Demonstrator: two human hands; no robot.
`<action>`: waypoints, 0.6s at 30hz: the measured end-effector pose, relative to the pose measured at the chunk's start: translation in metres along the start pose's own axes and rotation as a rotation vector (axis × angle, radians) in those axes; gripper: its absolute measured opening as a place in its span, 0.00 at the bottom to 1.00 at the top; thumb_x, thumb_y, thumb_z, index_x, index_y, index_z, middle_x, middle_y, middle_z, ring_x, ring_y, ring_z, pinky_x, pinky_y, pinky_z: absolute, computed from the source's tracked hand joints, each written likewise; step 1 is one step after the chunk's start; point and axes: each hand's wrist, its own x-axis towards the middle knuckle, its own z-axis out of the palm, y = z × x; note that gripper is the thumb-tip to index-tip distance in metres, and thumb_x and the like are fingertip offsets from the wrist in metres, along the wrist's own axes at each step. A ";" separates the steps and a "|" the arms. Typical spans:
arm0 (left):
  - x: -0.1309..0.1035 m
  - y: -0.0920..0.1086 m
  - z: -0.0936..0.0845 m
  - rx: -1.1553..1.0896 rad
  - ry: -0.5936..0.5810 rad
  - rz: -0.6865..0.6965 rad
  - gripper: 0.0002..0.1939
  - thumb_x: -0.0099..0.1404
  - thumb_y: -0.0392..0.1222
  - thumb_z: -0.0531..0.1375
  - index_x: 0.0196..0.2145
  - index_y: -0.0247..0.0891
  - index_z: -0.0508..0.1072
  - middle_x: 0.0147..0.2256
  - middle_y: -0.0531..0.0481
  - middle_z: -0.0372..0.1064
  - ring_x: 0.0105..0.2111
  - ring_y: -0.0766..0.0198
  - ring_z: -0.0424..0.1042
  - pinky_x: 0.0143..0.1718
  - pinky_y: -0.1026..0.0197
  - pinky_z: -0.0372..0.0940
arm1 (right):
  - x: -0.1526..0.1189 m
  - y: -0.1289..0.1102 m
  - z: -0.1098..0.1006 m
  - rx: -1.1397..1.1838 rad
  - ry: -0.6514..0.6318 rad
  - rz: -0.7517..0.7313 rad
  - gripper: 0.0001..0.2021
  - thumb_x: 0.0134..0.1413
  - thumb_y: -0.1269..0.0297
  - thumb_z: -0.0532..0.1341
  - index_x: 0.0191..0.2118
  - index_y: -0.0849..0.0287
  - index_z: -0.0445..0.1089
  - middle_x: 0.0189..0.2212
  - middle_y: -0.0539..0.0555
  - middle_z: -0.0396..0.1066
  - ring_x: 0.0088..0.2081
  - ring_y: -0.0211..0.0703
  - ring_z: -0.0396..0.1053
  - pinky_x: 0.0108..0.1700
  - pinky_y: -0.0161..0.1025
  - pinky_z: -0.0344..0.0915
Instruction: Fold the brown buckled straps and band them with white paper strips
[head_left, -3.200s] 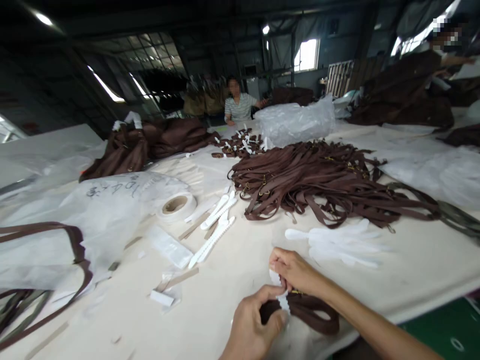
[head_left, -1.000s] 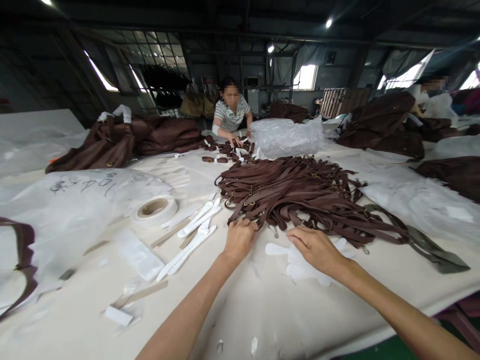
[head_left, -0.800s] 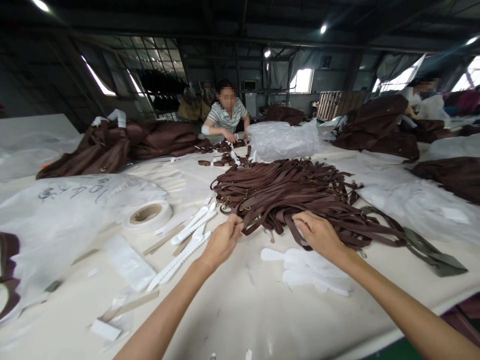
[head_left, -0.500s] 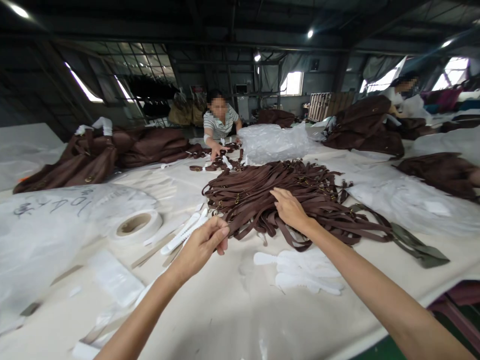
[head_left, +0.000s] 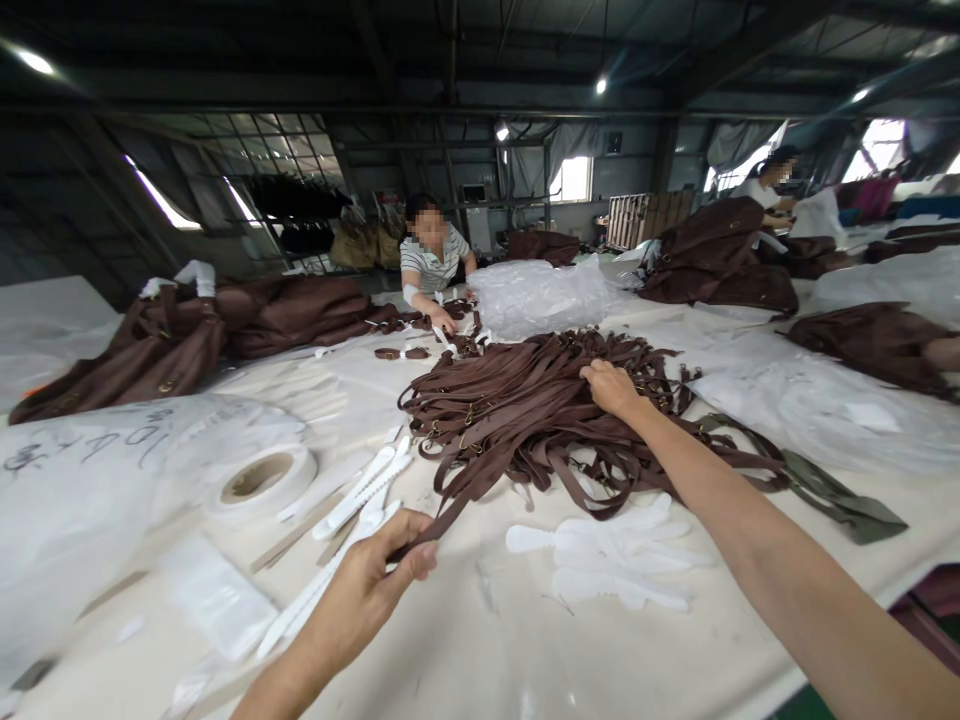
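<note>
In the head view a big tangled heap of dark brown straps [head_left: 517, 400] with small brass-coloured hooks lies mid-table. My left hand [head_left: 375, 570] is closed around one brown strap [head_left: 457, 510], which stretches from the heap's near left side down to my fingers. At the heap's upper right, my right hand [head_left: 611, 388] is closed with its fingertips pinching a strap among the others; exactly which one is hidden. White toothed plastic strips [head_left: 360, 495] lie to the left of the heap, beyond my left hand. White paddle-shaped pieces [head_left: 600, 550] lie in front of the heap.
A roll of white tape [head_left: 262, 480] and a plastic-wrapped bundle [head_left: 82, 480] are on the left. Brown bags [head_left: 285, 305] lie behind them. Across the table a co-worker [head_left: 435, 260] handles small straps beside clear plastic [head_left: 540, 297]. A green strap [head_left: 840, 500] lies right.
My left hand has come down and nearer, drawing a strap out from the heap. My right hand has moved farther back and right over the heap, its fingers now closed.
</note>
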 end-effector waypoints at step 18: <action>0.019 0.136 -0.059 -0.324 0.267 0.406 0.22 0.68 0.50 0.58 0.56 0.37 0.70 0.59 0.42 0.68 0.60 0.52 0.63 0.59 0.54 0.60 | -0.020 -0.191 -0.201 0.071 0.486 -0.982 0.12 0.67 0.60 0.54 0.49 0.54 0.72 0.41 0.51 0.67 0.43 0.41 0.69 0.47 0.39 0.65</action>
